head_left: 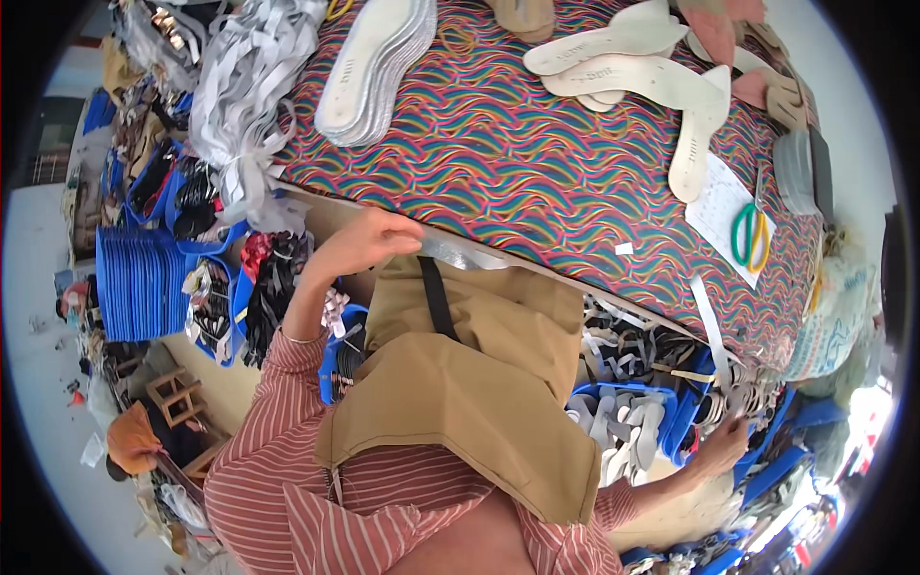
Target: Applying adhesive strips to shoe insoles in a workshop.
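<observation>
My left hand is at the near edge of the patterned table, its fingers closed at the end of a shiny silvery flat piece. That piece lies along the table edge above my tan apron. Low at the right, my right hand reaches down beside the blue bins, fingers bent together. What they grip is too small to make out. Just above it a pale strip hangs over the table edge toward grey straps.
Stacked insoles and loose insoles lie on the patterned cloth. Green-and-yellow-handled scissors rest on a paper sheet. A bundle of pale strips hangs at the left, near stacked blue trays. A bin holds sole-shaped pieces.
</observation>
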{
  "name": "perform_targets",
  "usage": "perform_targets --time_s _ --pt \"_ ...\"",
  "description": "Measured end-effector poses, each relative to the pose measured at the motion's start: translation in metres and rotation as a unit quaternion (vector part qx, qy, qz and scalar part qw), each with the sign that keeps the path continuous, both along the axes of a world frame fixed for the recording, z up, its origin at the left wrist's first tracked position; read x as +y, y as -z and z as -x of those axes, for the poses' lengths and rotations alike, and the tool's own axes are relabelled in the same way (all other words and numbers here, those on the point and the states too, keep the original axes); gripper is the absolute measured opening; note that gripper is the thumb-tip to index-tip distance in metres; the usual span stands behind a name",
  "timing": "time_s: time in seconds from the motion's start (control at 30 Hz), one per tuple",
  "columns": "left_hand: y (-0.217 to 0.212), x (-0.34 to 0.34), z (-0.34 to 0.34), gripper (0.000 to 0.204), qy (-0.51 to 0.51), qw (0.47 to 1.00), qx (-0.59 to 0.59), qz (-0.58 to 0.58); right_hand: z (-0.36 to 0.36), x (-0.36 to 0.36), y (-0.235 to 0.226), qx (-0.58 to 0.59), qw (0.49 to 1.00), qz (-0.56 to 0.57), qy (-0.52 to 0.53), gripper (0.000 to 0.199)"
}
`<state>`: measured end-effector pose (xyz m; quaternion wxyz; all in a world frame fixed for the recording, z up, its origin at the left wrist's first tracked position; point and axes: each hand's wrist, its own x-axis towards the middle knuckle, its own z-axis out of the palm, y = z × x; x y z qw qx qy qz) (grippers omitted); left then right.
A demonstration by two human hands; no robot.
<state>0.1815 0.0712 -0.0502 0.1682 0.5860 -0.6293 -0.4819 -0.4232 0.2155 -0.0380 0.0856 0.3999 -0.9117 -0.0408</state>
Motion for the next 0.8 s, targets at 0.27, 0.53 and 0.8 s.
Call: perform_targets --time_s 0.27,0.53,0.8 --pt "0.121 0.033 -0.035 0.04 -0.26 0.916 -0.059 -0.301 -0.156 -0.038 0.065 -0.299 0.88 0.148 -0.337 0.021" --pt "0.138 0.062 -0.025 0.027 -0.444 0.844 0.248 -0.171 -0.333 -0.118 0.087 -0.353 0.742 0.012 -0.57 0.029" --pt "0.064 0.079 -0.041 0.023 -0.582 0.55 0.598 -0.031 -0.373 -0.132 0.079 -0.403 0.665 -0.003 -0.628 0.032"
